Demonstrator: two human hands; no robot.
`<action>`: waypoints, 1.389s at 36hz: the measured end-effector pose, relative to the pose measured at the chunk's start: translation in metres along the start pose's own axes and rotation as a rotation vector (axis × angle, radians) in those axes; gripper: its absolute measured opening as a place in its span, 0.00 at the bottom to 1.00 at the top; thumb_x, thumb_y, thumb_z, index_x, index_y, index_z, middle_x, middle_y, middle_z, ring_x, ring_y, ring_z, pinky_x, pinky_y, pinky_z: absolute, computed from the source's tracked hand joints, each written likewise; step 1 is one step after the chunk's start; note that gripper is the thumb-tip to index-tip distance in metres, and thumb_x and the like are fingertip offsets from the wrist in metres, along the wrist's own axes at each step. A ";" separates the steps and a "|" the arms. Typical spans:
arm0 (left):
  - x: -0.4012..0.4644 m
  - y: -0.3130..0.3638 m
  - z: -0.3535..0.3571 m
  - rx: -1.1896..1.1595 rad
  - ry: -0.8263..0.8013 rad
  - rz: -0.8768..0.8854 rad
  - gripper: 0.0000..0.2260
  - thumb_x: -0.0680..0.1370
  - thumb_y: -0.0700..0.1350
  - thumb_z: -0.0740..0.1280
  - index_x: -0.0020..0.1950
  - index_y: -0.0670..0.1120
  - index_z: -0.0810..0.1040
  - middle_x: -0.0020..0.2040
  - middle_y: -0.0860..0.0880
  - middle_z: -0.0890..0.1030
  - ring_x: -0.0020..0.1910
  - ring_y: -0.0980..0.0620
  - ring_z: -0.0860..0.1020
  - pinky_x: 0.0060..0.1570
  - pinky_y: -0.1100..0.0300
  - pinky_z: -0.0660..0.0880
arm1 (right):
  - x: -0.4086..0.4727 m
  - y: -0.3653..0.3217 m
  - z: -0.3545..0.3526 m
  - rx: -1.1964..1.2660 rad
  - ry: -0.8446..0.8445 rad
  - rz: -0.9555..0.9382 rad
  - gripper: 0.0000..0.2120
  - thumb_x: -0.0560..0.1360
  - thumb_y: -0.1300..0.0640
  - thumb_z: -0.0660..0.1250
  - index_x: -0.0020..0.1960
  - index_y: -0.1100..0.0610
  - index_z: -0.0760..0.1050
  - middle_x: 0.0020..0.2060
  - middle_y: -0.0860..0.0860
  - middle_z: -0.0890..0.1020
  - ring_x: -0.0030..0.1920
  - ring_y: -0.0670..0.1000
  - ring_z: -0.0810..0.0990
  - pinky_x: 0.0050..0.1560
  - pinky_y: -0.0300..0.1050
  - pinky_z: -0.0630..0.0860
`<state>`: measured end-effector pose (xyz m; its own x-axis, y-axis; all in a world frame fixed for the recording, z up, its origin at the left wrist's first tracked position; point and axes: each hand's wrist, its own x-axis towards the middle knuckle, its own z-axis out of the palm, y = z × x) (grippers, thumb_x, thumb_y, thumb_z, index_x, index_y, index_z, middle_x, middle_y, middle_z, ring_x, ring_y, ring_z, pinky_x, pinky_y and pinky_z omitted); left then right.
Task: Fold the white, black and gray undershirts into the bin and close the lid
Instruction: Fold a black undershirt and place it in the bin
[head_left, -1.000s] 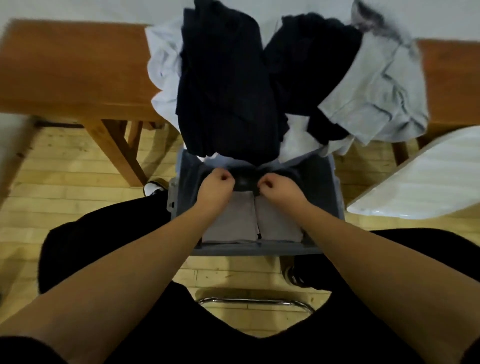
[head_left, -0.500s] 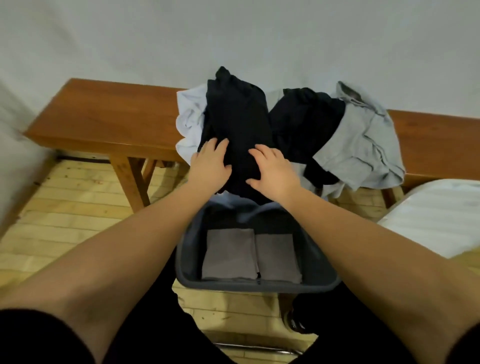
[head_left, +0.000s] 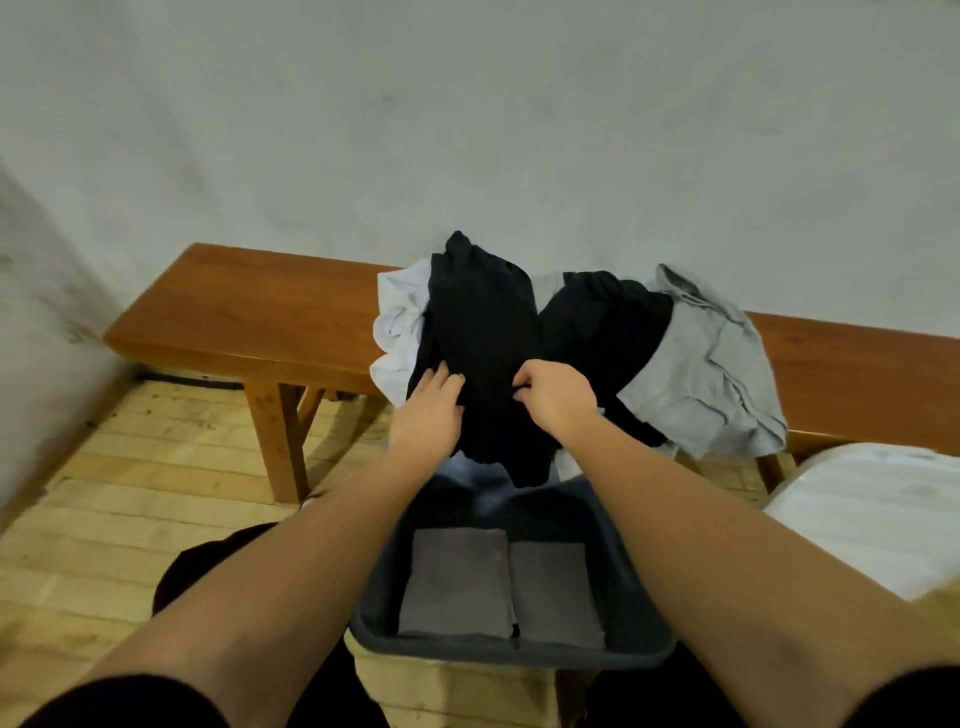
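This looks like a plain room in a home, perhaps a laundry or changing corner. A long brown wooden table (head_left: 270, 317) stands against a bare, pale grey-white plaster wall (head_left: 467, 130), on a floor of light wooden planks (head_left: 130, 493). A heap of white, black and grey undershirts (head_left: 571, 343) lies on the table, and a dark grey plastic bin (head_left: 639, 597) sits below it.

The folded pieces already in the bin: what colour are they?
Gray, both folded pieces in the dark bin; head view.
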<state>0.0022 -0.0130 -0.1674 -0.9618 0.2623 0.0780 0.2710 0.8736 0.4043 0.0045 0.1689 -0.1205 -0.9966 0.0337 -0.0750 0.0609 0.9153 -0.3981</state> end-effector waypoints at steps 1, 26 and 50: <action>-0.004 -0.001 0.001 -0.031 -0.032 0.001 0.21 0.80 0.41 0.64 0.73 0.44 0.68 0.77 0.43 0.62 0.75 0.41 0.61 0.71 0.47 0.65 | 0.000 -0.001 -0.007 0.015 -0.056 0.011 0.06 0.78 0.55 0.68 0.55 0.51 0.79 0.54 0.51 0.81 0.56 0.54 0.78 0.48 0.45 0.71; -0.010 0.063 -0.081 -0.375 0.206 -0.126 0.04 0.80 0.43 0.62 0.46 0.47 0.75 0.42 0.50 0.78 0.43 0.50 0.78 0.39 0.63 0.70 | -0.007 -0.034 -0.125 0.649 0.159 0.147 0.08 0.75 0.57 0.68 0.39 0.51 0.71 0.36 0.50 0.76 0.38 0.52 0.75 0.41 0.46 0.72; 0.006 0.113 -0.182 -0.658 0.309 -0.074 0.10 0.78 0.39 0.55 0.51 0.41 0.75 0.44 0.41 0.78 0.39 0.50 0.74 0.37 0.54 0.69 | -0.009 -0.064 -0.195 0.828 0.335 0.063 0.06 0.81 0.54 0.61 0.56 0.51 0.74 0.44 0.48 0.76 0.40 0.47 0.74 0.37 0.41 0.70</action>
<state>0.0202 0.0128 0.0445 -0.9699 -0.0009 0.2436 0.2193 0.4319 0.8749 -0.0011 0.1884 0.0844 -0.9459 0.3084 0.1005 0.0070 0.3294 -0.9442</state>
